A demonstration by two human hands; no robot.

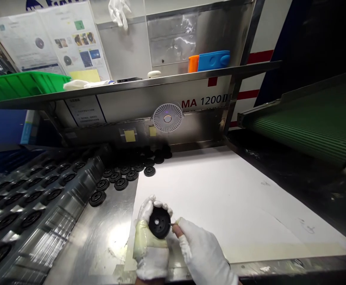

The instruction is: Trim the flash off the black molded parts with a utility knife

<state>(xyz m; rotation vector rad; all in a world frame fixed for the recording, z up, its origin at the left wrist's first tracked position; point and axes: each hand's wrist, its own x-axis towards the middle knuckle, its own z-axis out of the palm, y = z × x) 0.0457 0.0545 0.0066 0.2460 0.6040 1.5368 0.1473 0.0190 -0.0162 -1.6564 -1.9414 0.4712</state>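
My left hand [149,241], in a white glove, is closed around a round black disc part [159,223] and holds it up near the front edge of the bench. My right hand [201,251], also gloved, pinches a small thin tool whose tip touches the disc's right rim [172,225]. Both hands hover over the near edge of a white sheet [226,198] on the steel bench.
Several loose black discs [125,176] lie behind the sheet on the steel top [101,233]. A clear tray [27,202] at left holds rows of discs. A small fan [167,117], a shelf with a green bin [21,84] and a green conveyor [315,122] surround the bench.
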